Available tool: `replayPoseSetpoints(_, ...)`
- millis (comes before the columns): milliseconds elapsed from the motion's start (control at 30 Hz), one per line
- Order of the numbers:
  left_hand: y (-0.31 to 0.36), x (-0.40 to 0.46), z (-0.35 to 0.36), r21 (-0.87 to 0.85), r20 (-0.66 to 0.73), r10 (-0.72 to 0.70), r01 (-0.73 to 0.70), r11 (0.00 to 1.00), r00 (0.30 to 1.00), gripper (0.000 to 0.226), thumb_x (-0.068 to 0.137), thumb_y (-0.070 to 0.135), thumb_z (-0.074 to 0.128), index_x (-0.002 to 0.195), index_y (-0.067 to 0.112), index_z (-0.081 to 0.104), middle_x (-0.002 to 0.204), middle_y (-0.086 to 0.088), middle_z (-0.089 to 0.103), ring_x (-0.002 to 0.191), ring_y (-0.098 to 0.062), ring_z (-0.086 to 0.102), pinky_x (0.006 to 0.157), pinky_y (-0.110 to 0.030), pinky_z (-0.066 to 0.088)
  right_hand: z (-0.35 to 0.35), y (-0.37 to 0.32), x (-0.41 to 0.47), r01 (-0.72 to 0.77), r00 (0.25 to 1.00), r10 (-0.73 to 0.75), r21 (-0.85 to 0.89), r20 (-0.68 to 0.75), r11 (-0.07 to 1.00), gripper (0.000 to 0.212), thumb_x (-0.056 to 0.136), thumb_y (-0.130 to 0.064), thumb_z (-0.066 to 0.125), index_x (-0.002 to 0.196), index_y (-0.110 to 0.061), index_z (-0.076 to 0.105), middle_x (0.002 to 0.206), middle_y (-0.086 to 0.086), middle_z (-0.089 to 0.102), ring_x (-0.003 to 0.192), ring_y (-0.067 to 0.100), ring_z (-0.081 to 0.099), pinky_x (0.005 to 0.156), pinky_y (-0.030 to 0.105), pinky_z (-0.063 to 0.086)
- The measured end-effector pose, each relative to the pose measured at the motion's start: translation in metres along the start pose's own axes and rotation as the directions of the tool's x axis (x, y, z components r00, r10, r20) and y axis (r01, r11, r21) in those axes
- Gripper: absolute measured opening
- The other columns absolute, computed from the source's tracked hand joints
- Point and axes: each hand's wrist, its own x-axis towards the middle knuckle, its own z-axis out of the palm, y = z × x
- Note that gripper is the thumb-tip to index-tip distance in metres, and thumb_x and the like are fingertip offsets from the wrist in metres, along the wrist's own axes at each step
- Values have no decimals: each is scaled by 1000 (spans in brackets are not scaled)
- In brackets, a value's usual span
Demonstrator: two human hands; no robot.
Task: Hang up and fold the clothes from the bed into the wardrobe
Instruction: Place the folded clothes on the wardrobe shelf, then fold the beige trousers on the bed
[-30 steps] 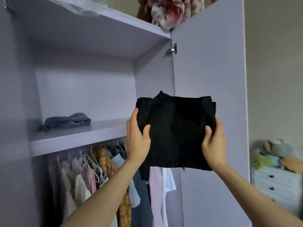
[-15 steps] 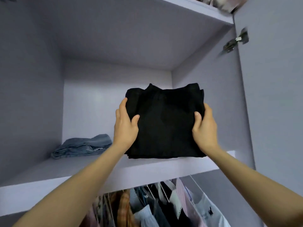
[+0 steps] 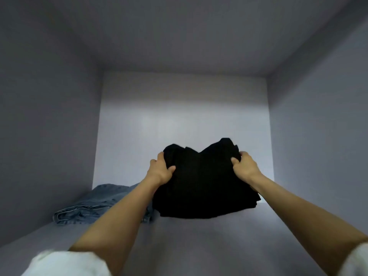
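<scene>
A folded black garment (image 3: 205, 184) lies on the lilac wardrobe shelf (image 3: 199, 246), deep inside the compartment. My left hand (image 3: 160, 170) grips its left edge, thumb on top. My right hand (image 3: 244, 165) grips its right edge the same way. The garment's far corners stick up a little. Its near edge rests on the shelf board. Just to its left lie folded blue jeans (image 3: 95, 204), partly hidden behind my left forearm.
The compartment's left wall (image 3: 45, 136), right wall (image 3: 322, 126), back panel (image 3: 183, 116) and ceiling (image 3: 179, 36) close in on all sides. White sleeve cuffs show at the bottom corners.
Both hands have carried the black garment from in front of the wardrobe up and into the shelf compartment, down onto the board beside the jeans. The view has moved in close.
</scene>
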Motion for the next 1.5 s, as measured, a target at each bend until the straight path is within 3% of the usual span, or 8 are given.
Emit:
replayPoseSetpoints(100, -30, 11, 9, 474, 204, -164, 49, 879, 965, 70, 94, 53, 38, 149, 20, 9, 156, -10, 0, 143, -33, 8, 114, -50, 16, 24, 28, 25, -7, 929, 120, -306, 351, 952, 57, 100, -30, 35, 147, -6, 15, 152, 15, 20, 136, 32, 29, 106, 33, 31)
replayPoseSetpoints(267, -38, -1, 39, 576, 488, -296, -48, 816, 821, 72, 89, 70, 12, 149, 30, 14, 157, -1, 10, 145, -23, 5, 117, -46, 1, 47, 49, 7, 287, 685, 137, -439, 715, 851, 57, 98, -51, 19, 149, -25, 15, 157, 6, 11, 143, 24, 13, 117, 40, 9)
replayPoseSetpoints(567, -35, -21, 42, 884, 374, -87, -326, 336, 923, 55, 97, 55, 8, 148, 35, -1, 158, -5, 2, 144, -30, -4, 107, -63, -8, 43, 43, -34, 416, 712, 211, -645, 670, 641, 57, 97, -54, 10, 148, -32, -6, 157, 5, -9, 143, 34, -7, 113, 55, 0)
replayPoseSetpoints(800, 18, -53, -8, 824, 183, 123, -221, 523, 975, 61, 97, 49, 27, 148, 33, -2, 158, -3, -10, 144, -28, -10, 110, -60, -6, 0, -2, -65, 437, 855, -212, -438, 474, 785, 50, 100, -40, 25, 147, -22, 22, 156, 2, 15, 143, 24, 8, 115, 49, 9)
replayPoseSetpoints(933, 40, -138, -49, 632, -59, 182, -104, 768, 982, 54, 96, 42, 38, 146, 28, 24, 156, -2, 15, 143, -22, 10, 114, -52, 5, -21, -21, -124, 472, 838, -443, -17, 320, 881, 32, 98, -29, 37, 122, -20, 56, 126, -3, 56, 116, 16, 50, 100, 32, 39)
replayPoseSetpoints(1067, 38, -270, -65, 428, -309, 262, -112, 897, 914, 44, 92, 34, 51, 134, 21, 48, 140, -1, 44, 128, -23, 40, 108, -45, 30, -26, -23, -217, 517, 817, -577, 415, 23, 749, 21, 93, -17, 48, 107, -17, 64, 97, -11, 62, 92, 4, 56, 84, 19, 43)
replayPoseSetpoints(1333, 1, -508, -72, 294, -329, -128, 230, 927, 936, 32, 89, 17, 58, 121, 15, 59, 122, -1, 56, 112, -23, 55, 94, -35, 45, -8, 24, -422, 205, 743, -574, 700, 344, 684, 24, 93, -6, 48, 108, -22, 60, 103, -12, 63, 101, 0, 59, 86, 15, 44)
replayPoseSetpoints(1500, -31, -674, -98, 255, -332, -471, 558, 789, 817, 33, 92, 20, 56, 123, 14, 58, 125, -3, 56, 113, -21, 55, 93, -25, 40, 20, 26, -565, -33, 405, -485, 543, 775, 839, 22, 95, -11, 46, 112, -15, 59, 102, -5, 64, 99, 12, 58, 82, 10, 42)
